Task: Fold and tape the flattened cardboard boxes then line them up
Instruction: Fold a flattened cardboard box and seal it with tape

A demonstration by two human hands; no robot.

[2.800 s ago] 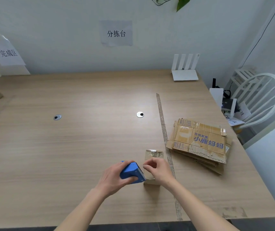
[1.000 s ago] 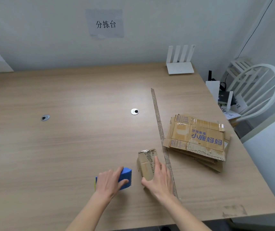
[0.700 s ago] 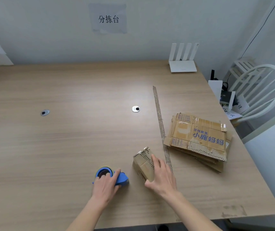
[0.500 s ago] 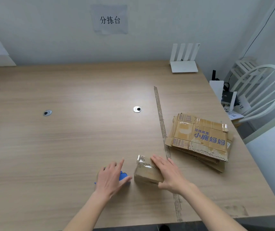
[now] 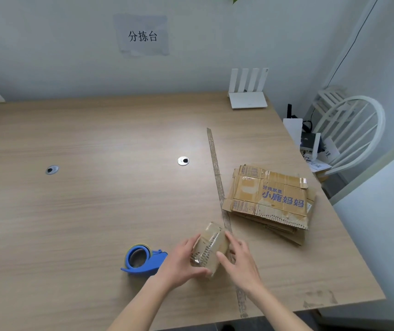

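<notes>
I see both hands on the small box [image 5: 211,247] near the counter's [image 5: 95,211] front edge: the left hand [image 5: 181,263] cups its left side with fingers curled round it, and the right hand [image 5: 240,261] grips the right side, thumb across the taped face. The blue tape dispenser [image 5: 142,259] lies free just left of the left hand, and the stack of flat boxes [image 5: 270,199] sits to the right, beyond the tape strip [image 5: 217,177] stuck along the counter

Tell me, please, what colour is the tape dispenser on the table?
Blue; the tape dispenser shows clearly in the head view, lying beside the left hand.
</notes>
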